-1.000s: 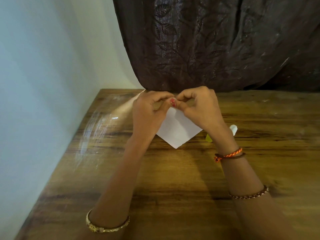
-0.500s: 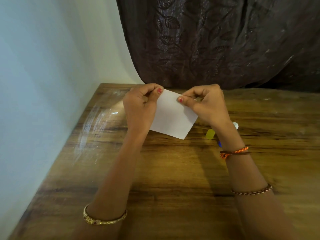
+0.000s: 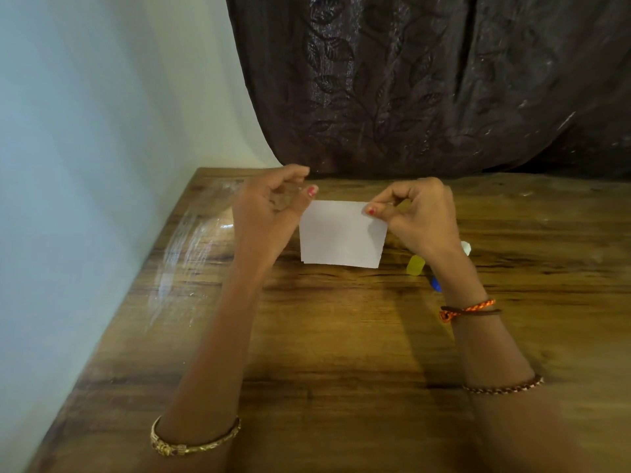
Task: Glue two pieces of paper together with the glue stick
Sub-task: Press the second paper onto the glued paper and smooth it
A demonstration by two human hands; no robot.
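Observation:
A small white rectangle of paper (image 3: pixel 341 235), two sheets stacked with a thin offset along the left edge, hangs above the wooden table (image 3: pixel 327 336). My right hand (image 3: pixel 418 220) pinches its top right corner between thumb and forefinger. My left hand (image 3: pixel 269 206) is just left of the paper's top left corner, fingers curled and apart, thumb off the sheet. The glue stick lies on the table behind my right wrist: its yellow cap (image 3: pixel 415 265), a blue part (image 3: pixel 436 285) and a white end (image 3: pixel 466 248) show; the rest is hidden.
A pale wall runs along the table's left edge. A dark brown patterned curtain (image 3: pixel 426 83) hangs at the table's far edge. Bracelets are on both my wrists.
The paper has turned from a tilted diamond to level. My left hand has let go of the top left corner and moved slightly left; my right hand keeps its pinch.

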